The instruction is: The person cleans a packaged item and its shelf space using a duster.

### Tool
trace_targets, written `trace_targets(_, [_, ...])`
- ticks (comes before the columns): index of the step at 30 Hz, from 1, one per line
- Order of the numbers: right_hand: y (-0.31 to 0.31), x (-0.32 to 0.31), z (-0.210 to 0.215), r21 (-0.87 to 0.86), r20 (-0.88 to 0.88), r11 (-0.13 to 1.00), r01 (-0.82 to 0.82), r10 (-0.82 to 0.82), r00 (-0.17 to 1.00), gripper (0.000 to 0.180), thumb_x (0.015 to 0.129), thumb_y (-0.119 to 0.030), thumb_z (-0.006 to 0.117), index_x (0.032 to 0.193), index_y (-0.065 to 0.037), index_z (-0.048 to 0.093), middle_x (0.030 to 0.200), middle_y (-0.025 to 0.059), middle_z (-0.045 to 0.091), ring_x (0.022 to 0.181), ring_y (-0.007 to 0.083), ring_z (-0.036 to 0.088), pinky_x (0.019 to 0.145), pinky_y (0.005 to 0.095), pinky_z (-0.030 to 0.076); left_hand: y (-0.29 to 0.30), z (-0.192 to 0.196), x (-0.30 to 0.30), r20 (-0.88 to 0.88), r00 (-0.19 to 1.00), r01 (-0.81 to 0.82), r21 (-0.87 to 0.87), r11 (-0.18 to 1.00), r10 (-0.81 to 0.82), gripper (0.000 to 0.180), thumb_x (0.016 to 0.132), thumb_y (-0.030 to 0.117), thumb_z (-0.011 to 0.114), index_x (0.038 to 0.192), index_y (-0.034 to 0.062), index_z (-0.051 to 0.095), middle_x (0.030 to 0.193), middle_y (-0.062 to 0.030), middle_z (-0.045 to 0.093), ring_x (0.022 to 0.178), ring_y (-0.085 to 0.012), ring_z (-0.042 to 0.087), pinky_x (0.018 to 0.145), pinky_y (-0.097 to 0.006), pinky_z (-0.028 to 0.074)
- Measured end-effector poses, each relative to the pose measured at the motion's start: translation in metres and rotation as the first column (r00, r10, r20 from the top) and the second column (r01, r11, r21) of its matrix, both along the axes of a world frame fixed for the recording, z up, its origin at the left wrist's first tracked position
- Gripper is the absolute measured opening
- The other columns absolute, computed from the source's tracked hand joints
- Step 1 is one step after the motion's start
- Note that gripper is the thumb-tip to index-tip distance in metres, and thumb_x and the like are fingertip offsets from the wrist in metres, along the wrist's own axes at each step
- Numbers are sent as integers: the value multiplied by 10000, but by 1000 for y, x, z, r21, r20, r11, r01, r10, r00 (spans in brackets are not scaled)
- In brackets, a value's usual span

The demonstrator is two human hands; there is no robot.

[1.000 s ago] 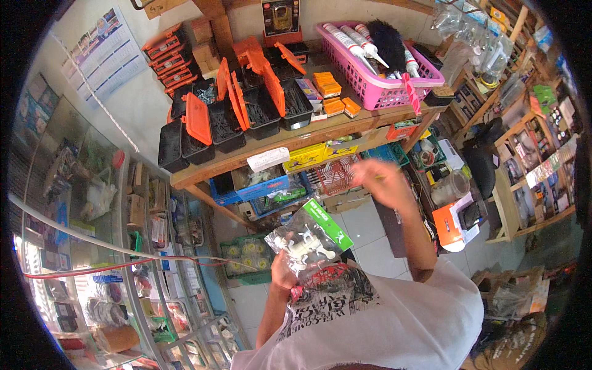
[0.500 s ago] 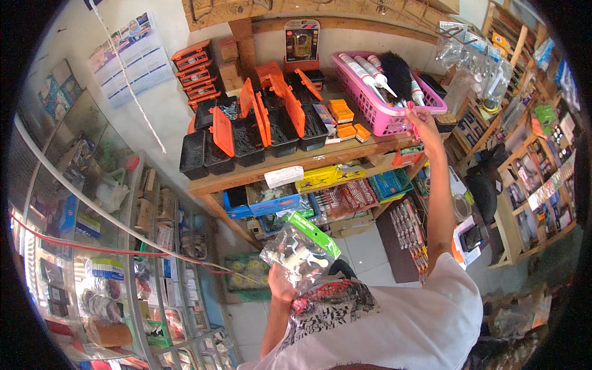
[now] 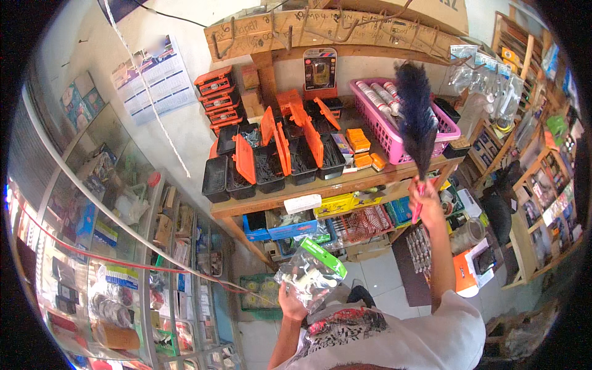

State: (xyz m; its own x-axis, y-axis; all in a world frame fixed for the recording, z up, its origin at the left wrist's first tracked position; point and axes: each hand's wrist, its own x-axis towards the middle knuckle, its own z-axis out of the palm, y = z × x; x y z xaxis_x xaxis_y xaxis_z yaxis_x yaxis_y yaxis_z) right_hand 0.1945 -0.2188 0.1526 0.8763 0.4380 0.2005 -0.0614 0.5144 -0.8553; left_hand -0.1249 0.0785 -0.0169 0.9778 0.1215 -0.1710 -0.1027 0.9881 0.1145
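Note:
My right hand (image 3: pixel 425 200) is wrapped round the pink-red handle of a black feather duster (image 3: pixel 414 111). The duster stands upright, its bristles in front of the right part of a pink plastic basket (image 3: pixel 377 126). In my left hand (image 3: pixel 292 302), held near my body, is a clear plastic packet (image 3: pixel 311 277) with a green header and white parts inside; what the parts are I cannot make out. Several white-and-red sealant tubes (image 3: pixel 374 97) lie in the basket. Open black bins (image 3: pixel 269 177) with orange lids stand to its left on a wooden bench.
Small orange boxes (image 3: pixel 357 140) sit between bins and basket. Below the bench top (image 3: pixel 345 184) are blue trays (image 3: pixel 290 229) of goods. A glass display case (image 3: pixel 132 246) stands at the left, with a white rope (image 3: pixel 150 92) hanging near it. Clear packets (image 3: pixel 487 77) hang at the upper right.
My right hand has lifted the duster out of the basket and brought it nearer to me, bristles up. The packet stays in my left hand. The whole view has shifted slightly.

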Motion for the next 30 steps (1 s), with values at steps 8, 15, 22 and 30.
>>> trace_targets(8, [3, -72, -54, -308, -121, 949, 63, -105, 987, 523, 988, -572, 510, 713, -133, 434, 525, -14, 409, 357, 107, 382, 337, 256, 336, 9, 18, 46, 277, 959, 74, -55, 996, -56, 611, 990, 550, 447, 1504, 226, 381, 1587, -159, 314, 1381, -396, 424, 1073, -771, 251])
trace_targets(15, [-23, -99, -68, -321, -51, 945, -69, 56, 997, 601, 1000, -564, 481, 620, -104, 407, 485, 10, 394, 372, 127, 411, 357, 281, 364, -19, 82, 87, 56, 992, -129, 394, 910, 116, 594, 1020, 398, 460, 1564, 277, 254, 1515, -103, 440, 1277, -346, 522, 985, -679, 448])
trace_targets(22, [-72, -122, -71, -581, 98, 792, -188, 297, 950, 509, 1035, -382, 530, 644, -57, 561, 539, -30, 488, 465, 57, 446, 438, 253, 357, -62, 121, 110, 140, 971, -232, 376, 897, 193, 550, 1051, 328, 414, 1568, 249, 247, 1412, -114, 524, 1238, -343, 547, 996, -653, 457])
trace_targets(30, [-105, -138, -79, -572, -30, 787, -232, 263, 964, 248, 1018, -259, 555, 901, -40, 548, 626, -30, 505, 570, 61, 455, 524, 270, 383, -128, 117, 87, 61, 979, -203, 447, 871, 196, 626, 1016, 337, 526, 1563, 220, 246, 1266, -79, 597, 1079, -282, 632, 844, -591, 567])
